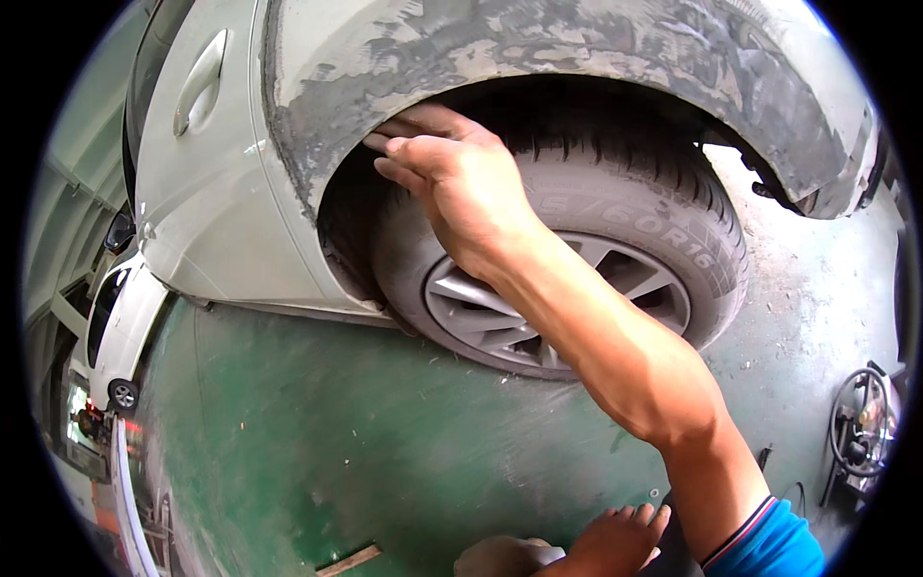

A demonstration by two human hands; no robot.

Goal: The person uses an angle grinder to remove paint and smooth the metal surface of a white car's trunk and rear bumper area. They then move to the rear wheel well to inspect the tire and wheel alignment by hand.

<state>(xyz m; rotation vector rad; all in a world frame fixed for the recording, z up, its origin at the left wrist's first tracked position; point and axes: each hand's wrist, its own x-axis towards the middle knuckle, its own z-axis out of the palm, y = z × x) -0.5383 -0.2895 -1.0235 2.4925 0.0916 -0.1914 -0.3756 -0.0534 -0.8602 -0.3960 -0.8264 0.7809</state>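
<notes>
My right hand (452, 173) is raised to the front-left edge of the wheel arch, its fingers stretched out against the lip of the car's rear fender (461, 43). No tool shows in it, though the palm side is hidden. The fender is patchy, with dull grey and pale areas around the arch. Below the arch sits the tire (711, 260) on a silver alloy rim (471, 317), partly covered by my right forearm. At the bottom, my left hand (615, 540) rests by my dark-clothed knee, fingers extended and holding nothing visible.
The pale car door (221, 212) with its handle adjoins the fender on the left. A white car (125, 327) stands farther back. On the green floor (336, 413) lies a thin wooden strip (349, 560). Equipment with a round hoop (859, 423) stands at the right.
</notes>
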